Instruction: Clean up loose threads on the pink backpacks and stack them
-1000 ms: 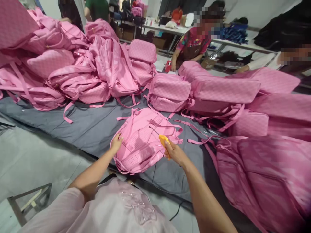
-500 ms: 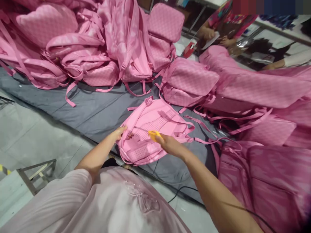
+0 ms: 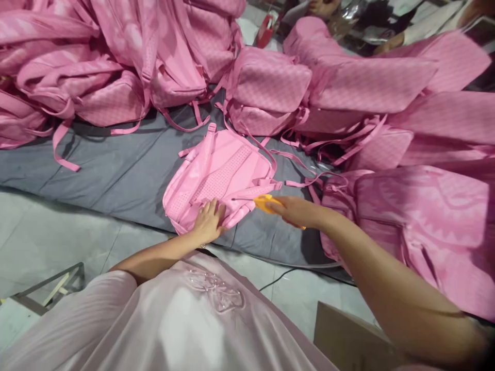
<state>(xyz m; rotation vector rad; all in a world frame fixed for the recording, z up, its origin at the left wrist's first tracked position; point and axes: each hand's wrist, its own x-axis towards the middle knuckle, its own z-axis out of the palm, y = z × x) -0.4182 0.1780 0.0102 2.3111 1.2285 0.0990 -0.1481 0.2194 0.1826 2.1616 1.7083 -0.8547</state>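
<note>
1. A long surface (image 3: 116, 159) with a gray cover is holding up lots of pink bags.
2. A big heap of pink bags (image 3: 110, 100) is sitting on the far left part, with straps hanging down in front. More pink bags (image 3: 371, 85) are lying close together on the far right part.
3. A big pink bag (image 3: 421, 206) is lying at the right, and it is showing a wavy, lighter pattern.
4. A smaller pink backpack (image 3: 220, 180) is lying near the front edge, between the person's body and the far bags. Its dotted back pad and its straps are facing up.
5. The left hand (image 3: 209, 222) is resting on the near side of the backpack. Its grip is staying loose and open, with the fingers spreading on the cloth.
6. The right hand (image 3: 299, 210) is reaching in from the right. Its grip is closing around a yellow handle.
7. The yellow tool (image 3: 263, 203) is pointing its thin, dark tip left, over the backpack. Nobody can tell if the tip is touching it.
8. A small red thing (image 3: 265, 32) is sitting behind the far bags.
</note>
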